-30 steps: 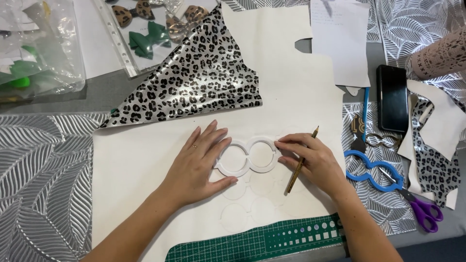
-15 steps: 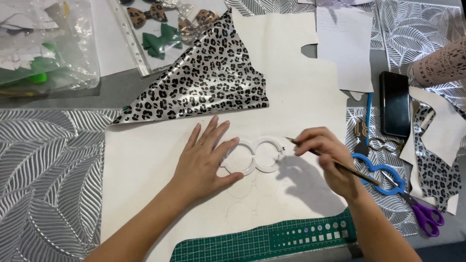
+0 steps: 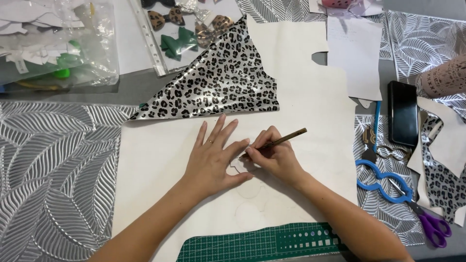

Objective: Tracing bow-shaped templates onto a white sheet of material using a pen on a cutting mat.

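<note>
Head view | phone, scissors right | right hand hides template

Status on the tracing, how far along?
Done: faint circle outlines already drawn on the cream sheet, below the hands. In hand: left hand presses the white template flat, and right hand runs a pencil along its edge. Left: nothing cut, and the purple-handled scissors lie unused at right.
</note>
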